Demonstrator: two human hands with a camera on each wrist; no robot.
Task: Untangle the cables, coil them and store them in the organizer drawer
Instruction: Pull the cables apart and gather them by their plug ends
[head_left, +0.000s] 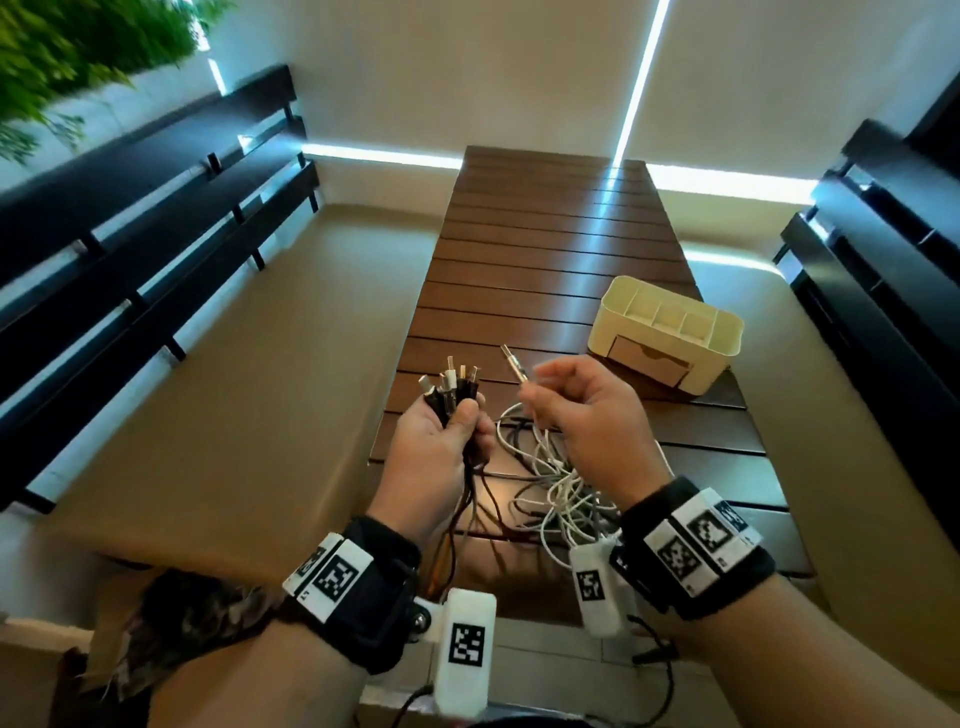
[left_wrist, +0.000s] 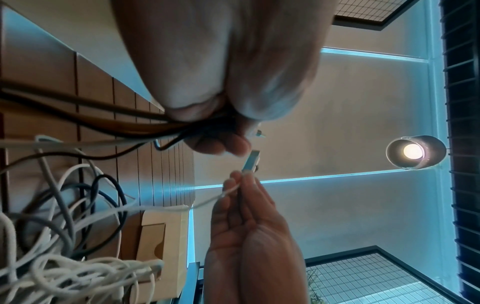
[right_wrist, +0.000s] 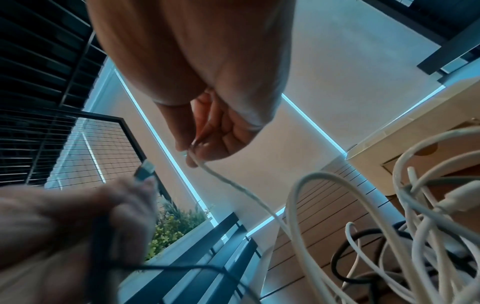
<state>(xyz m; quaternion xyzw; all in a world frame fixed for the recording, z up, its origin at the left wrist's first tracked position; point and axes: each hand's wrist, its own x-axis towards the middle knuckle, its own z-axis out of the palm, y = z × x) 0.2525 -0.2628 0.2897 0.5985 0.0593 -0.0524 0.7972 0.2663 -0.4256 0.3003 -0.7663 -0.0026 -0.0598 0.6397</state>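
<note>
A long table (head_left: 561, 249) of dark wooden slats stands between two black slatted benches (head_left: 156, 218), green plants (head_left: 67, 47) grow behind the left bench, and a lit lamp (left_wrist: 415, 152) hangs overhead.

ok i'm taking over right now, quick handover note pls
Left hand: grips a bunch of plug ends, pointing up.
Right hand: pinches one plug on a white cable.
The cables lie tangled on the table. The organizer stands far right, its drawer shut.
Done: plug ends gathered.
Left: untangle, coil, open the drawer, store.
</note>
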